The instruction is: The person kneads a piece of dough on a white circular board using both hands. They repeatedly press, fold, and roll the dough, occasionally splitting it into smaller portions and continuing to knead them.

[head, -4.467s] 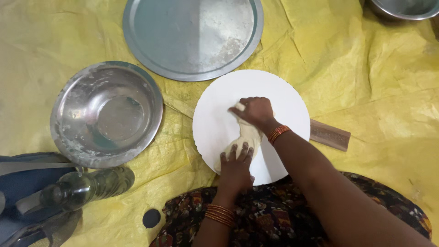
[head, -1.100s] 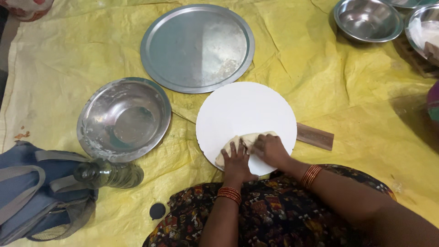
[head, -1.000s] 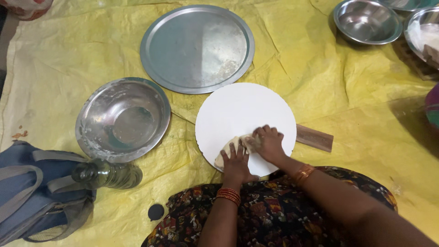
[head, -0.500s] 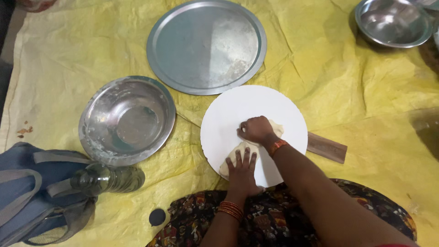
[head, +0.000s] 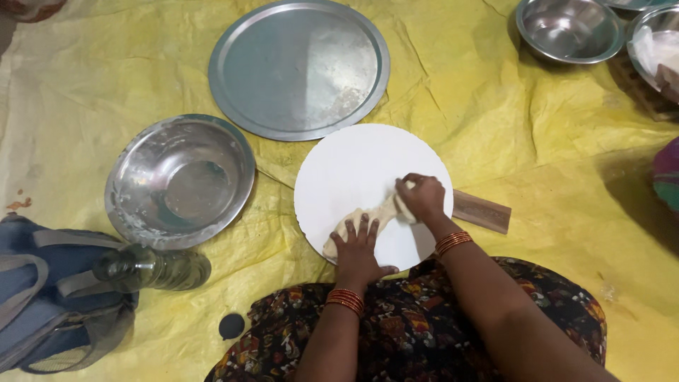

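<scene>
Pale dough (head: 364, 216) lies stretched into a long strip across the near half of the white round board (head: 346, 170), running from its near-left edge up toward the middle. Your left hand (head: 359, 249) presses flat on the near end, fingers spread, seemingly to anchor it; your right hand (head: 423, 198) is curled around the far end, clenching it as if pulling it long. The dough looks soft, uneven, thinner in the middle. Left of the board sits a floury steel bowl (head: 180, 180); beyond it, a wide steel plate (head: 299, 67). A wooden handle (head: 482, 211) pokes out right of the board. Everything rests on a yellow sheet (head: 509, 127)
</scene>
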